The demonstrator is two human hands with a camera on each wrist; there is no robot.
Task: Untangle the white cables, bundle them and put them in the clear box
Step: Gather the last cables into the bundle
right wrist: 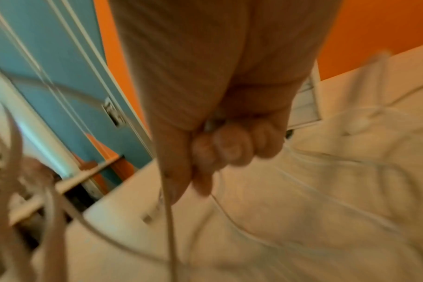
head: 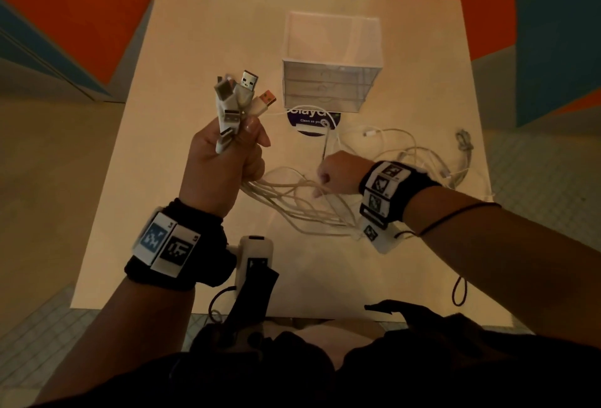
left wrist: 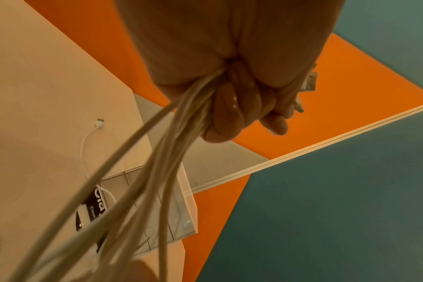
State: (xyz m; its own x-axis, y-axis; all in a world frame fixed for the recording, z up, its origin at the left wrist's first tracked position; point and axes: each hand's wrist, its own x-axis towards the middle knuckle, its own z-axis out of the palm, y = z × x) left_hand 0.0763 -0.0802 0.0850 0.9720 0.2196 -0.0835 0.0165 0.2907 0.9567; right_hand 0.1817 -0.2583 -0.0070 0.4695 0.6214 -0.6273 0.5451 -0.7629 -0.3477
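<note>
My left hand (head: pixel 227 154) is raised above the table and grips several white cables just below their USB plugs (head: pixel 240 95), which stick up out of the fist. In the left wrist view the cords (left wrist: pixel 162 156) run down out of the curled fingers (left wrist: pixel 229 114). They trail right into a loose tangle of white cables (head: pixel 406 160) on the table. My right hand (head: pixel 335 176) is low over that tangle, fingers curled, pinching a thin cord (right wrist: pixel 168 219). The clear box (head: pixel 331 59) stands upright and open-topped behind the hands.
The white table (head: pixel 195 33) ends near my body. A round dark sticker (head: pixel 312 121) lies in front of the box, crossed by a cord. A knotted grey cable end (head: pixel 465 144) lies near the right edge. Orange and blue panels surround the table.
</note>
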